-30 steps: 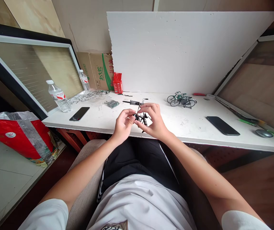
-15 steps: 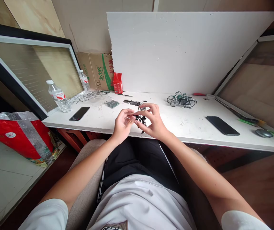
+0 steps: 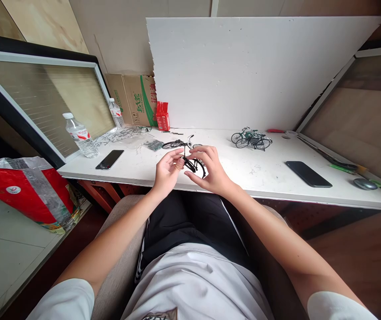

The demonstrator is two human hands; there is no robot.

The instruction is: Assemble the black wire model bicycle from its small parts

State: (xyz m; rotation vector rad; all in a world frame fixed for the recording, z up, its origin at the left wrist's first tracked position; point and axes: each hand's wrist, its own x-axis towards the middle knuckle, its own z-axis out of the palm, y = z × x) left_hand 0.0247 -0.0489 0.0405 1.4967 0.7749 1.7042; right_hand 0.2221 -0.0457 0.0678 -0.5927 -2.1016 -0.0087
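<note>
A small black model bicycle [image 3: 187, 156] is held above the front edge of the white table [image 3: 253, 171]. My left hand [image 3: 167, 171] pinches its left side with thumb and fingers. My right hand [image 3: 208, 169] grips its right side, near one wheel. The other wheel and the handlebar stick up and away from me, between the two hands. Two finished green model bicycles [image 3: 251, 138] stand farther back on the table, to the right.
A black phone [image 3: 109, 159] lies left of my hands and another phone [image 3: 307, 174] to the right. Two water bottles [image 3: 80, 135], loose metal parts [image 3: 125, 132], a red box [image 3: 162, 116] and a cardboard carton [image 3: 137, 100] stand at the back left. Tools [image 3: 335, 161] lie far right.
The model bicycle has turned in my hands: its wheel and handlebar now point up and left, and more of its frame shows. Both hands stayed at the table's front edge.
</note>
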